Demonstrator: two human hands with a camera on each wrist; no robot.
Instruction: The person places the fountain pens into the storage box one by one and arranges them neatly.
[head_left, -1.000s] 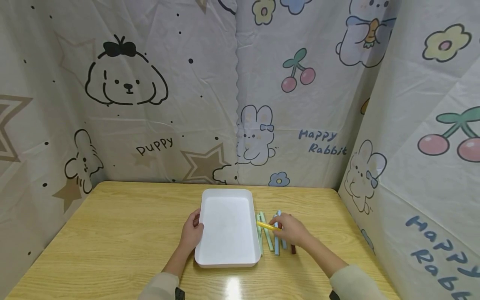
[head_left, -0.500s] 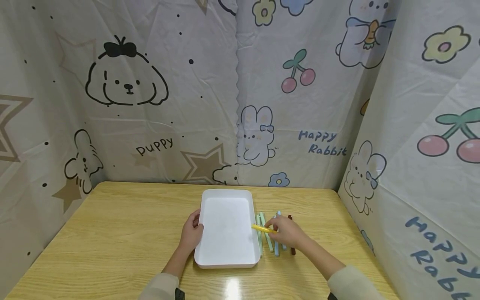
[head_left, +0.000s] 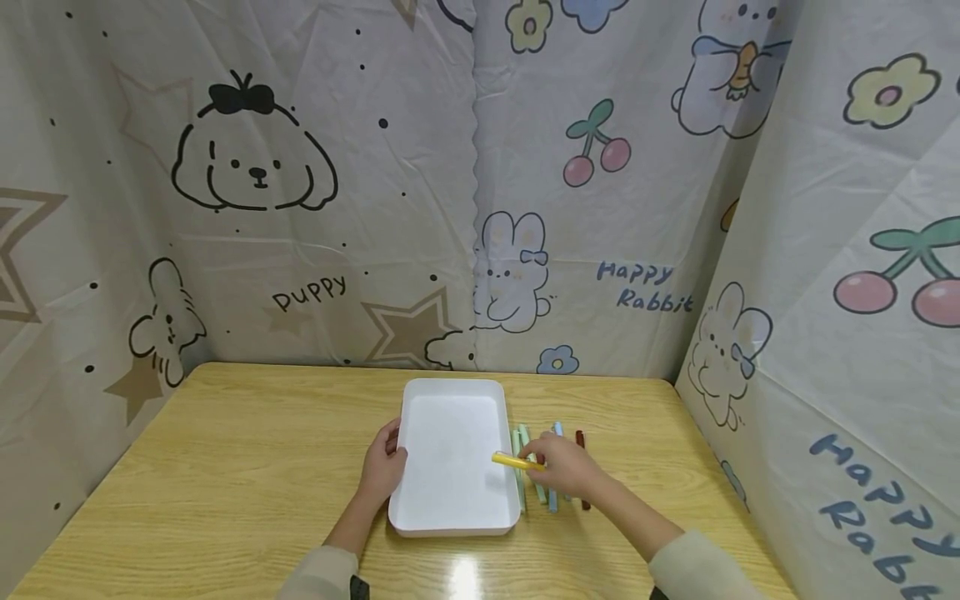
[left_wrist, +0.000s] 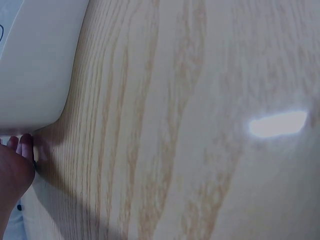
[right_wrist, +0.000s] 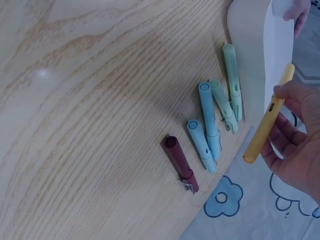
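A shallow white tray [head_left: 450,492] lies on the table, its inside bare. My left hand [head_left: 384,468] holds the tray's left wall, thumb at the rim and fingers along the outside; in the left wrist view its fingertips [left_wrist: 26,145] are right at the tray's lower edge. Between thumb and fingers my right hand [head_left: 564,463] pinches a yellow pen [right_wrist: 267,120]. The pen's far end overlaps the tray's right part in the head view. Under and beside that hand lie two light green pens [right_wrist: 231,75], two light blue pens [right_wrist: 207,110] and a dark red pen [right_wrist: 181,162].
The wooden table [head_left: 255,475] reaches out to the left of the tray and in front of it. Behind and at both sides hang printed cloth curtains [head_left: 405,250], close to the table's back edge.
My right hand has moved left with the yellow pen, bringing its tip from beside the tray to over its right part. The dark red pen shows more fully. My left hand and the tray stay put.
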